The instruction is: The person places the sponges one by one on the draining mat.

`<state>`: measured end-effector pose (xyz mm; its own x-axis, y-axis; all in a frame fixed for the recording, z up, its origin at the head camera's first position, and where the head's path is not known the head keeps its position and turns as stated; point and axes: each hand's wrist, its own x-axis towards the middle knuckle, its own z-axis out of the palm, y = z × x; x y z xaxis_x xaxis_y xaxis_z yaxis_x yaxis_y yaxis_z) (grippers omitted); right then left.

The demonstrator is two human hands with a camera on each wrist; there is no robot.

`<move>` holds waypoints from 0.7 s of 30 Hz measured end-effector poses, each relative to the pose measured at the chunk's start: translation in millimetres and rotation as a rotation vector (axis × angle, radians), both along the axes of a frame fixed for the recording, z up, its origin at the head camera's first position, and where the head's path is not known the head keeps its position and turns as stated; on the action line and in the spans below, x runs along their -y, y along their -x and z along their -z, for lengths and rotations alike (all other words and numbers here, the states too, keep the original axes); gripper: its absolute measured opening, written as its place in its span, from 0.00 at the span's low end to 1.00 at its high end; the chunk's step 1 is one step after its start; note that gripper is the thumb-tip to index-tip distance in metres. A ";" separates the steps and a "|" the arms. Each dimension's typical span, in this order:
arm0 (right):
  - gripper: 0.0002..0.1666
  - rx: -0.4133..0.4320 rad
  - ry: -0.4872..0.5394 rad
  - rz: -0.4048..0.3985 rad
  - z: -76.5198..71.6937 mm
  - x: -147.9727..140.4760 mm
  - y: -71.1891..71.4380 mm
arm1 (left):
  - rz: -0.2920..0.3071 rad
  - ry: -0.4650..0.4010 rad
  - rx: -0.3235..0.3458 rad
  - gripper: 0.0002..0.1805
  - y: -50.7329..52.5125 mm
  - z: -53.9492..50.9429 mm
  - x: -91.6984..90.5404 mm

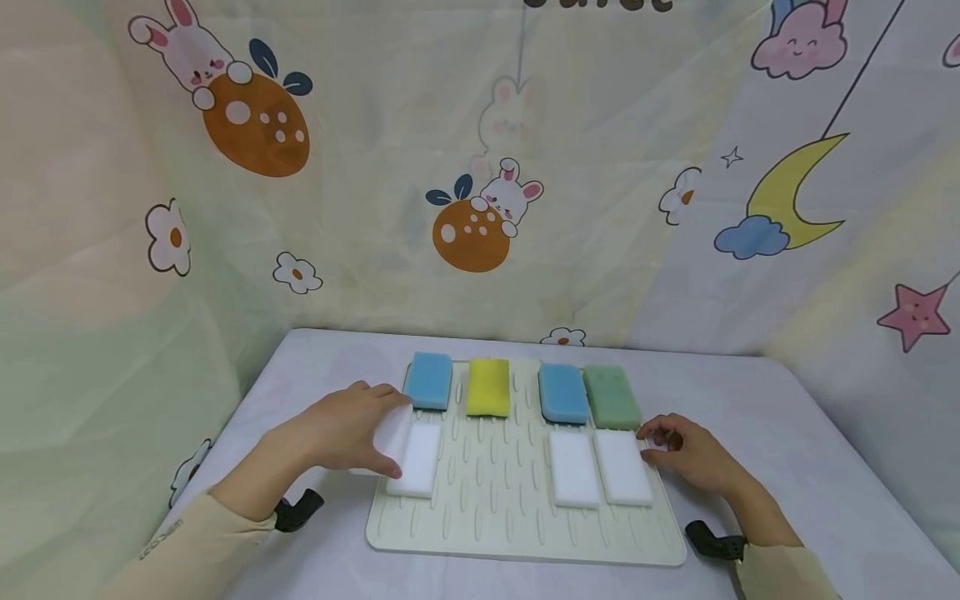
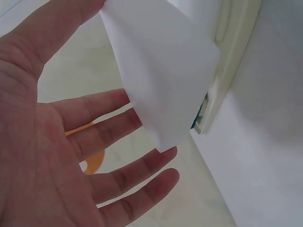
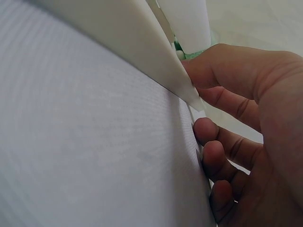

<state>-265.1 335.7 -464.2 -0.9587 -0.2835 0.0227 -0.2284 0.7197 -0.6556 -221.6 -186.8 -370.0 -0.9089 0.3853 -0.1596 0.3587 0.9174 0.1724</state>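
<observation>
My left hand (image 1: 341, 433) holds a white sponge (image 1: 392, 435) at the mat's left edge, thumb on the near side and fingers on the far side. In the left wrist view this white sponge (image 2: 165, 71) is tilted, its upper end by the thumb. Another white sponge (image 1: 420, 458) lies flat just right of it. My right hand (image 1: 693, 454) is at the right edge of the pale ribbed mat (image 1: 495, 525), beside a white sponge (image 1: 625, 468). The right wrist view has thumb and forefinger pinching the mat's rim (image 3: 142, 42), other fingers curled below.
Along the mat's far side lie a blue sponge (image 1: 430, 381), a yellow sponge (image 1: 488, 387), a second blue sponge (image 1: 563, 393) and a green sponge (image 1: 612, 397). One more white sponge (image 1: 574, 469) is right of the middle. A printed cloth (image 1: 375, 208) hangs behind the white table (image 1: 330, 558).
</observation>
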 end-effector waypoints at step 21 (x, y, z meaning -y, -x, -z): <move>0.13 -0.014 0.000 -0.004 3.3 -1.8 1.5 | 0.043 -0.009 -0.023 0.53 4.0 -1.5 -28.8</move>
